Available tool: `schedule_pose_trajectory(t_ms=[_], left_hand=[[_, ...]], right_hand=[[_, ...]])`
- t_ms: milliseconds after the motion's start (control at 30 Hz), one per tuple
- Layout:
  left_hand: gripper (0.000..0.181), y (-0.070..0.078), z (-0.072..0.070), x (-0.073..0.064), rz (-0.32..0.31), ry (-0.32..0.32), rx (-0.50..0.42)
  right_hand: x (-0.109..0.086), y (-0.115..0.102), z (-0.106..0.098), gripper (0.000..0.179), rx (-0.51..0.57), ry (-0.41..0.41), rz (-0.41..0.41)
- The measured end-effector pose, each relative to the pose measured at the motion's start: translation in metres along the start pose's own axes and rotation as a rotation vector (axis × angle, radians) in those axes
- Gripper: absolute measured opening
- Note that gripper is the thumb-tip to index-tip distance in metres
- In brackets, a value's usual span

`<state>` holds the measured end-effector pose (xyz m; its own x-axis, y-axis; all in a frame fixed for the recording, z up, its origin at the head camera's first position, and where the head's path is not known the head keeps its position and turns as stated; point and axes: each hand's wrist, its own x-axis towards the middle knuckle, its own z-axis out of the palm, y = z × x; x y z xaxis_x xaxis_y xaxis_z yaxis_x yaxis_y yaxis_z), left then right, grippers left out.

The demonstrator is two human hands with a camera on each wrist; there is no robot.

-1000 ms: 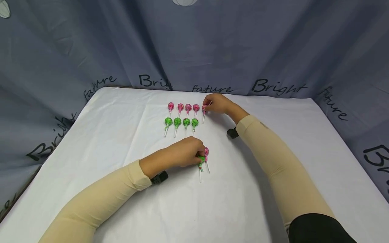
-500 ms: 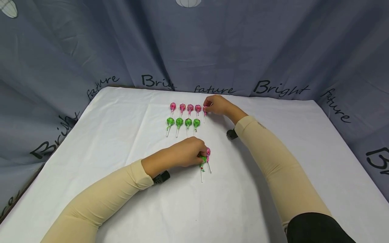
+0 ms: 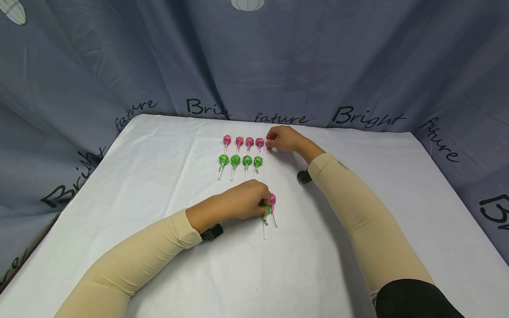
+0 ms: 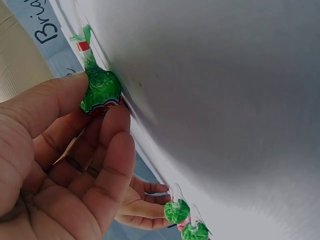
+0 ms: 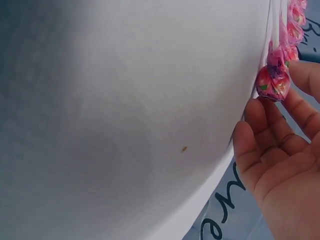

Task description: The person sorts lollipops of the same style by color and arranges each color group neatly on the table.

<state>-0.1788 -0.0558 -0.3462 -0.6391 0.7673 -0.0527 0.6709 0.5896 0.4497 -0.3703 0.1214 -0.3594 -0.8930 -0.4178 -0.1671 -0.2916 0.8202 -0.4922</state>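
Note:
My left hand (image 3: 246, 199) pinches a green-wrapped lollipop (image 4: 102, 90) by its head between thumb and fingers, its white stick pointing toward me in the head view. Right beside it lies a pink lollipop (image 3: 273, 199), partly behind the fingertips. Farther back, my right hand (image 3: 284, 138) holds another pink lollipop (image 5: 273, 84) between thumb and fingertips, at the right end of a row of pink lollipops (image 3: 249, 141). A row of green lollipops (image 3: 235, 160) lies just in front of the pink ones, heads over the ends of the pink sticks.
A white cloth (image 3: 167, 265) covers the table. Behind its far edge hangs a grey-blue curtain (image 3: 302, 57) with dark lettering. A small black wrist camera (image 3: 304, 177) sits under the right wrist, and another black camera (image 3: 212, 232) under the left.
The head view has shifted slightly, so everything appears a little to the right. Both hands stay at their lollipops, and the rows keep their arrangement.

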Motion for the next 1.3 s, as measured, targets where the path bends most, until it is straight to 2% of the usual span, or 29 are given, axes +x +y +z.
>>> schedule_pose_trajectory(t_ms=[267, 500, 767, 1067, 1300], left_hand=[[0.019, 0.001, -0.002, 0.0, -0.003, 0.003, -0.009], [0.018, 0.0, -0.004, -0.001, 0.001, -0.002, -0.018], [0.018, 0.001, -0.003, -0.002, 0.001, -0.009, -0.022], [0.015, 0.003, -0.003, -0.001, 0.003, 0.007, -0.018], [0.017, 0.003, -0.003, -0.001, 0.004, -0.001, -0.028]], right_hand=[[-0.01, 0.003, -0.004, 0.025, 0.008, 0.039, -0.034], [-0.017, 0.004, -0.008, 0.029, 0.027, 0.048, -0.003], [-0.008, 0.003, -0.002, 0.03, 0.036, 0.042, -0.004], [-0.003, -0.002, -0.001, 0.015, -0.012, 0.055, 0.014], [-0.005, -0.001, -0.002, 0.026, -0.003, 0.05, 0.039]])
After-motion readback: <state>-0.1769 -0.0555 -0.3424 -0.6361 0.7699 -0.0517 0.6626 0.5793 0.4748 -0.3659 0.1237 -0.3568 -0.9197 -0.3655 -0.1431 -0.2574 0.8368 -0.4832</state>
